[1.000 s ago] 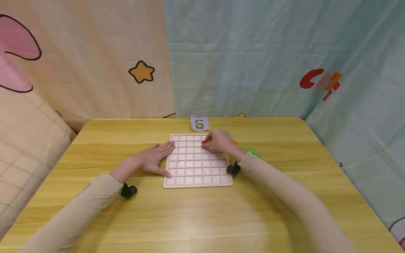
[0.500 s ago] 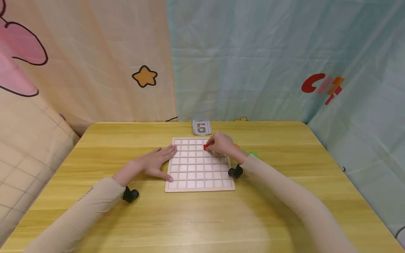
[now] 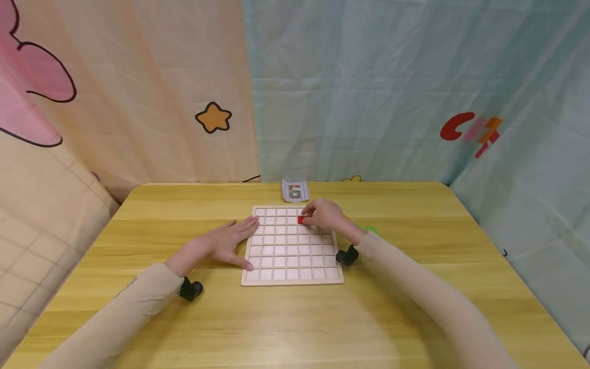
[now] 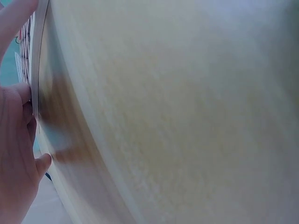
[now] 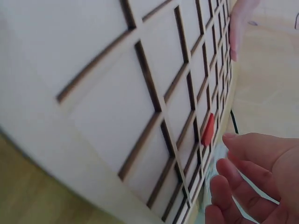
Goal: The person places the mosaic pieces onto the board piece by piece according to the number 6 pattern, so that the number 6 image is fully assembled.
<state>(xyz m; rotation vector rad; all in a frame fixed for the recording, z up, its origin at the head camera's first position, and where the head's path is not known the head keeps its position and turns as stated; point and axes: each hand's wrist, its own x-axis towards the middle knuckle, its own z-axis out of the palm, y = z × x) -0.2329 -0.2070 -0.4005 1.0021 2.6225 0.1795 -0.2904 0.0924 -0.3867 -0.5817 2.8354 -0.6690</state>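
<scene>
A pale wooden grid board (image 3: 279, 251) lies flat on the table. One red square tile (image 3: 301, 220) sits in a cell of its second row from the far edge, right of the middle. My right hand (image 3: 324, 213) is over the board's far right part, thumb and fingertips right at the tile. In the right wrist view the red tile (image 5: 208, 130) shows in the grid, with a gap between it and the loosely bent fingers (image 5: 240, 186). My left hand (image 3: 229, 242) rests at the board's left edge, fingers spread, thumb near the front left corner.
A small printed pattern card (image 3: 295, 191) lies behind the board. Green pieces (image 3: 371, 229) and an orange piece (image 3: 345, 217) lie to the right, partly hidden by my right hand and forearm. Curtains hang close behind the table (image 3: 295, 328).
My right fingers have lowered the red tile into its cell and loosened, so more of it shows. The left hand stays at the board's edge. The head view has tilted slightly up.
</scene>
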